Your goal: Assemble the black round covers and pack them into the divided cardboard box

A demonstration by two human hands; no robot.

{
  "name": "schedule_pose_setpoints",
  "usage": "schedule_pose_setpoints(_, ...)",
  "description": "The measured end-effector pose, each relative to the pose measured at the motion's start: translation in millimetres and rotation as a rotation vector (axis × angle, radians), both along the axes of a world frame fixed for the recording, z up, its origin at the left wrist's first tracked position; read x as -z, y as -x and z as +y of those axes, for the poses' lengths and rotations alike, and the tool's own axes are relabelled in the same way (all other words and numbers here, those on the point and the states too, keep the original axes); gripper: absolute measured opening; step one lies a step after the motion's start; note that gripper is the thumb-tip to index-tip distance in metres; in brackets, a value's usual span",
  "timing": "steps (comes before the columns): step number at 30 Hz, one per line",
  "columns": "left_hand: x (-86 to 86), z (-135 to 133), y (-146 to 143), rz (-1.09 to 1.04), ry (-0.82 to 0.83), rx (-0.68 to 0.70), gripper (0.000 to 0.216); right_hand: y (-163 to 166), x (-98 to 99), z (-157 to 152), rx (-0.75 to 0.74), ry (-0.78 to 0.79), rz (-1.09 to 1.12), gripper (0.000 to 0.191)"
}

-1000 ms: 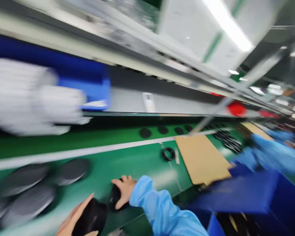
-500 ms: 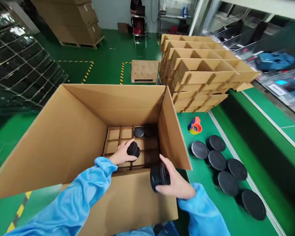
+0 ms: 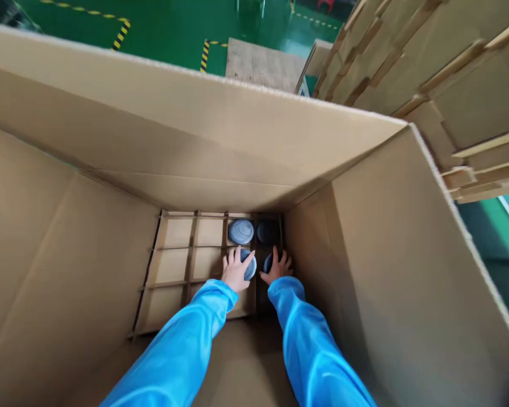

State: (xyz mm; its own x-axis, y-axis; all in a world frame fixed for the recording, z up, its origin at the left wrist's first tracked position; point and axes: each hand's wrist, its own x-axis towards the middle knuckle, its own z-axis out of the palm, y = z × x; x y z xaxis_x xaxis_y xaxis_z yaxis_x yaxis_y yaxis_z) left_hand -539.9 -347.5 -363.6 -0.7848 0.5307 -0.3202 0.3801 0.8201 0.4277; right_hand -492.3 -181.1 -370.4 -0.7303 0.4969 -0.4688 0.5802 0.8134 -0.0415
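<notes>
Deep inside a large cardboard box [image 3: 343, 226], both my hands reach down to a cardboard divider grid [image 3: 190, 265] on its floor. My left hand [image 3: 236, 271] curls around a round black container [image 3: 250, 265] in a second-row cell. Beside it, my right hand [image 3: 277, 268] grips another round dark container [image 3: 268, 263] in the rightmost column, mostly covered by the fingers. Two more round containers sit in the back row: a lighter-looking one [image 3: 241, 231] behind my left hand and a shadowed one [image 3: 267, 232] in the corner.
Stacked cardboard dividers [image 3: 462, 85] stand beyond the box's right wall. A flat wooden-looking board [image 3: 263, 65] lies past the far wall on the green floor [image 3: 165, 28]. The tall box walls surround both arms.
Both hands have gone down into the box with their containers, the right one from above the near right edge into the right column. The view has tipped downward and closer.
</notes>
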Motion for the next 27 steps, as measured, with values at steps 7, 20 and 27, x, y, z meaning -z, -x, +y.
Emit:
schedule_pose_setpoints(7, 75.3, 5, 6, 0.113, -0.118, 0.042, 0.085, -2, 77.0, 10, -0.153, -0.095, 0.051, 0.081)
schedule_pose_setpoints(20, 104.1, 4, 12, 0.244, -0.008, -0.004, 0.064, -26, 118.7, 24, -0.238, -0.056, -0.006, 0.079)
schedule_pose_setpoints(27, 60.8, 13, 59, 0.078, 0.233, 0.026, 0.061, 7, 37.4, 2, -0.117, 0.108, -0.11, 0.078)
